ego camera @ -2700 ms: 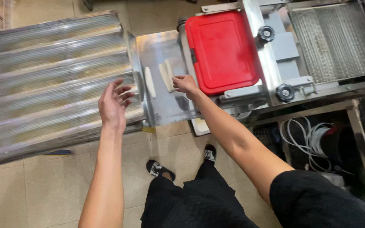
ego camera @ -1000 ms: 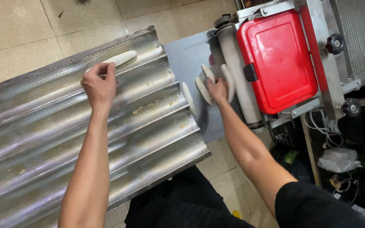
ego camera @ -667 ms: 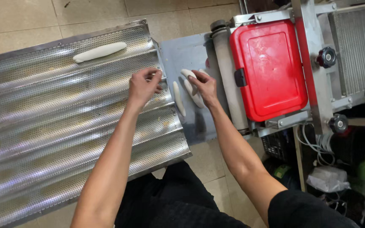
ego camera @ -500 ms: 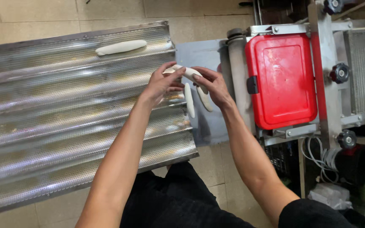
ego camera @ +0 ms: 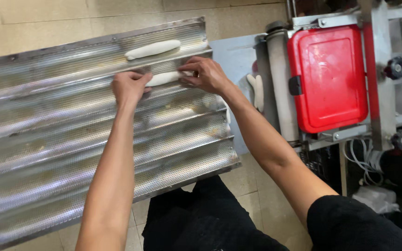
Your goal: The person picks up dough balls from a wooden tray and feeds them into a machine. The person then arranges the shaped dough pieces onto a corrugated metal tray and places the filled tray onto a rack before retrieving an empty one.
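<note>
A long perforated metal baguette tray [ego camera: 70, 153] with wavy channels lies in front of me. One white dough stick [ego camera: 152, 49] rests in its far channel. In the second channel lies another dough stick [ego camera: 164, 77]; my left hand [ego camera: 129, 87] grips its left end and my right hand [ego camera: 204, 74] grips its right end. Two more dough pieces [ego camera: 256, 90] sit on the grey outfeed plate [ego camera: 231, 58] of the machine, to the right of my right hand.
A dough-moulding machine with a red cover [ego camera: 329, 76], a roller [ego camera: 280, 83] and black knobs [ego camera: 395, 68] stands at the right. Cables [ego camera: 366, 160] hang below it. Beige floor tiles [ego camera: 70, 23] lie beyond the tray. My black-clad legs [ego camera: 201, 218] are under the tray's near edge.
Both hands picked a dough stick up at the machine's plate and carried it left onto the tray's second channel. The first stick stays in the far channel.
</note>
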